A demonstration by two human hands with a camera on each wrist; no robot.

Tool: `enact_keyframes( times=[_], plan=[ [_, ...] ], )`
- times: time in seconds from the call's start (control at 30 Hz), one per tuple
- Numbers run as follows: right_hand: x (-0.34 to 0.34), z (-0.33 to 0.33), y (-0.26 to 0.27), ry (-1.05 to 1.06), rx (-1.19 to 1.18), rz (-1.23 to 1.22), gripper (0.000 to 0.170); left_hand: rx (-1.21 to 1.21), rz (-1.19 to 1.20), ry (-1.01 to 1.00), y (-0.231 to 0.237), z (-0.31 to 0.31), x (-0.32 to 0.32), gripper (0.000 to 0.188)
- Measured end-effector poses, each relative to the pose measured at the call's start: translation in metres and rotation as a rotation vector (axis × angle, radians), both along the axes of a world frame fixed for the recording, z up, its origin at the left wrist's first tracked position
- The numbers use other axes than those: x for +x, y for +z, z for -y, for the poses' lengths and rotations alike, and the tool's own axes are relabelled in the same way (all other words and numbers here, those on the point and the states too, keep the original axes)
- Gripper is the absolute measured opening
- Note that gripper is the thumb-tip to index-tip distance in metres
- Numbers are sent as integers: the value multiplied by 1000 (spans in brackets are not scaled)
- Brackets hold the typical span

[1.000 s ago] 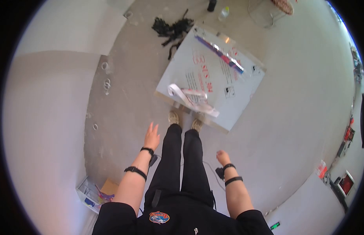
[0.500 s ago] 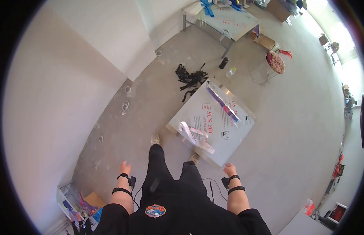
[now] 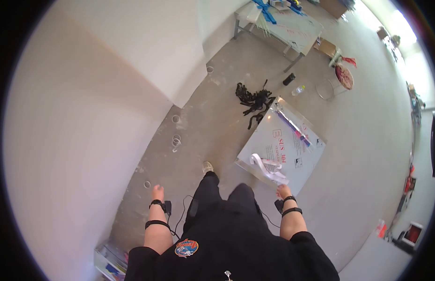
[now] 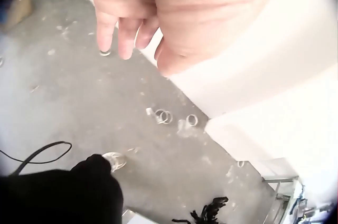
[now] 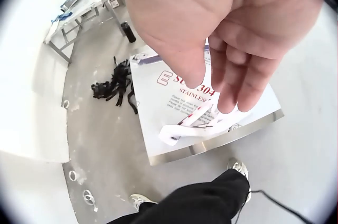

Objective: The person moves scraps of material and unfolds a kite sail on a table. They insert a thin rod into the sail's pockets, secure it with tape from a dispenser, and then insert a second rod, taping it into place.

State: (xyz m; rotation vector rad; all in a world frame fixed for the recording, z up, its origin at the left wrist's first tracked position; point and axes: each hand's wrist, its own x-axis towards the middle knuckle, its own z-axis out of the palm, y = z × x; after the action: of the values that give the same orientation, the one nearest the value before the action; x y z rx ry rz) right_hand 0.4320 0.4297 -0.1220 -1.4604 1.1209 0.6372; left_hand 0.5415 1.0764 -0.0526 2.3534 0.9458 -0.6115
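My left hand point(image 3: 157, 192) hangs at my side with its fingers loosely bent, holding nothing. In the left wrist view its palm point(image 4: 206, 18) shows above the floor. The right hand point(image 3: 284, 191), empty too, has relaxed fingers and overlaps the near corner of a low steel-topped table point(image 3: 259, 145) in the head view. On that tabletop, printed SUS 304 in red, lies a loosely folded white strap point(image 3: 269, 172), nearest to the right hand. Farther back on the top is a long purple and blue item in clear wrapping point(image 3: 293, 128).
A heap of black straps point(image 3: 252, 99) lies on the floor beyond the table. Past it stand a black bottle point(image 3: 289, 79), a clear bottle point(image 3: 298, 90) and a round stool point(image 3: 343, 77). A second table point(image 3: 292, 30) is farther off. White rings point(image 3: 176, 140) lie along the left wall.
The view has tilted up and shifted, bringing the far table in. My legs have stepped. The left hand's fingers have gone from extended to loosely bent. Nothing was picked up.
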Motion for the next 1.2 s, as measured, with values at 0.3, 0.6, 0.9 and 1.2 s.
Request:
enact_keyframes(
  times=[0.3, 0.6, 0.9, 1.2],
  plan=[
    [18, -54, 25, -18, -171, -199, 26, -160, 278, -205, 23, 28, 190, 40],
    [123, -70, 22, -152, -161, -213, 28, -377, 211, -508, 70, 172, 355, 41],
    [314, -13, 22, -204, -148, 23, 32, -644, 168, -352, 67, 290, 520, 35],
    [422, -14, 20, -478, -83, -37, 49, -985, -233, -139, -9, 427, 641, 31]
  ],
)
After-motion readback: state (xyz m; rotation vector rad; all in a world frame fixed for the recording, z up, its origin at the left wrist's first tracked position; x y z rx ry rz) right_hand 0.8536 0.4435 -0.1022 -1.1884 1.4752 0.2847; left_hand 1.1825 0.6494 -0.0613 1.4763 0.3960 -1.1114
